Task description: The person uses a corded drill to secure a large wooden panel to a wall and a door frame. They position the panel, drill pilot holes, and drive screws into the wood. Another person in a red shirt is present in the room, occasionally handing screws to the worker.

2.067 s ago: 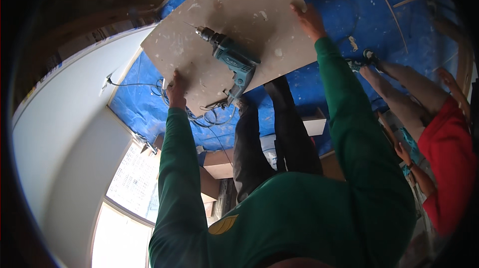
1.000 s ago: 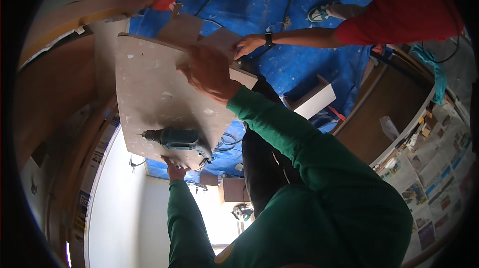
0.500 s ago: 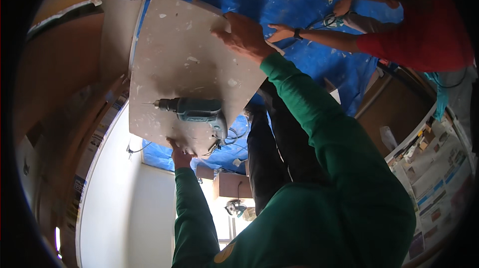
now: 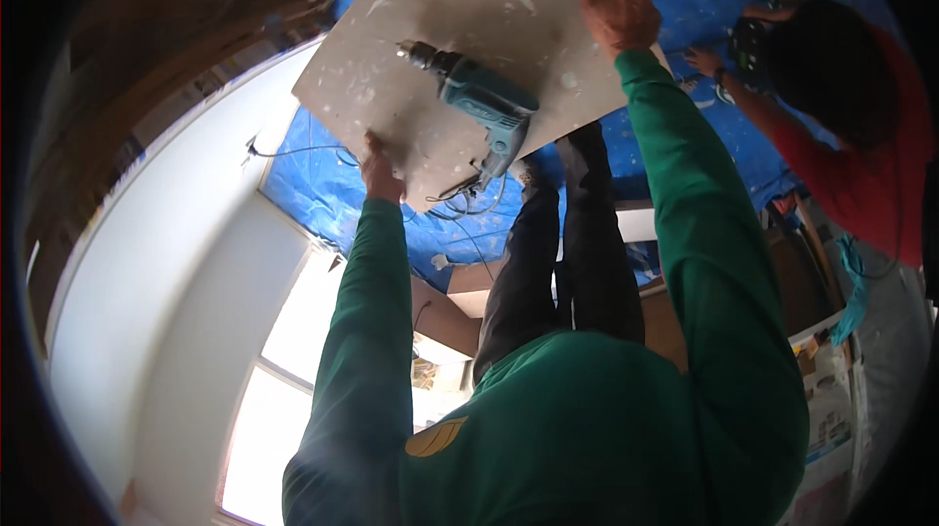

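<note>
A flat greyish-beige board (image 4: 381,46) with white paint spots is held out in front of me. My left hand (image 4: 381,172) is closed on its near-left edge, the thumb showing on top. My right hand (image 4: 618,9), slightly blurred, grips the right edge, and its underside fingers are hidden. On the board, between the hands, a teal power drill (image 4: 484,95) lies on its side. Its chuck points toward the far left and its handle toward me. A dark cord (image 4: 465,195) runs from the handle over the near edge.
A blue tarp (image 4: 303,164) covers the floor beneath the board. At the right, a co-worker in a red top (image 4: 871,174) crouches, one hand (image 4: 702,61) reaching toward the tarp. A white wall (image 4: 166,203) curves along the left. Cardboard boxes (image 4: 445,316) stand near my legs.
The board and drill have shifted up in the view and turned clockwise, with both hands still on the board. The co-worker appears farther right and lower, head now in view.
</note>
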`<state>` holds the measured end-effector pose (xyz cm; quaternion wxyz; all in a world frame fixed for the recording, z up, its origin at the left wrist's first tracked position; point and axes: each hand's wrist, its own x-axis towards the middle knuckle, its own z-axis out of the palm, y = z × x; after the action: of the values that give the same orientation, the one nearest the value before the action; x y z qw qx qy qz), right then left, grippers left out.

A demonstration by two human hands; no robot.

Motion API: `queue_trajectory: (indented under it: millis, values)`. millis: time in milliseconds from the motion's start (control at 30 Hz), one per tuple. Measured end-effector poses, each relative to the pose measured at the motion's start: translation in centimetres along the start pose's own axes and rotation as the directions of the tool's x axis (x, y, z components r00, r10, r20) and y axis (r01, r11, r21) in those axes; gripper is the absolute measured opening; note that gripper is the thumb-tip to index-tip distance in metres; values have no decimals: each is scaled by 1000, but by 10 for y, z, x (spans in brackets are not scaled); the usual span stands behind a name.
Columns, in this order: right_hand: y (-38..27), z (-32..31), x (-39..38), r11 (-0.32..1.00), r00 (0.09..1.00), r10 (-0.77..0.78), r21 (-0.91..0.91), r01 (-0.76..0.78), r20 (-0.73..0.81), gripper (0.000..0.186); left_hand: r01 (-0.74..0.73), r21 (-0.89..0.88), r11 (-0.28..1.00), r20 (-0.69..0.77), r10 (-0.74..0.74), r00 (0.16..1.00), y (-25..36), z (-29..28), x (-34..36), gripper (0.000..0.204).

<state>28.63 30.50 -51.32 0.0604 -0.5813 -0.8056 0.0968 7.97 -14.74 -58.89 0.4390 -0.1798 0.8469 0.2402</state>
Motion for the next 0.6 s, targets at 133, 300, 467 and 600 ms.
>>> queue_trajectory:
  millis: [133,300,467,600]
  values:
    - [-4,-4,-8,998,998,-7,-55,10,55,75,-100,-92,991,14,102,995,-5,-10,-16,102]
    - [-11,-4,-11,987,994,-109,-119,104,-33,76,62,-565,823,40,-47,998,16,-13,-54,92]
    - [8,5,-12,939,914,-343,-66,336,-219,63,-393,-328,859,-203,342,918,-79,-13,-65,95]
    - [15,-34,-66,900,872,-409,39,434,-269,55,-419,-57,906,-297,385,874,-180,3,-149,86]
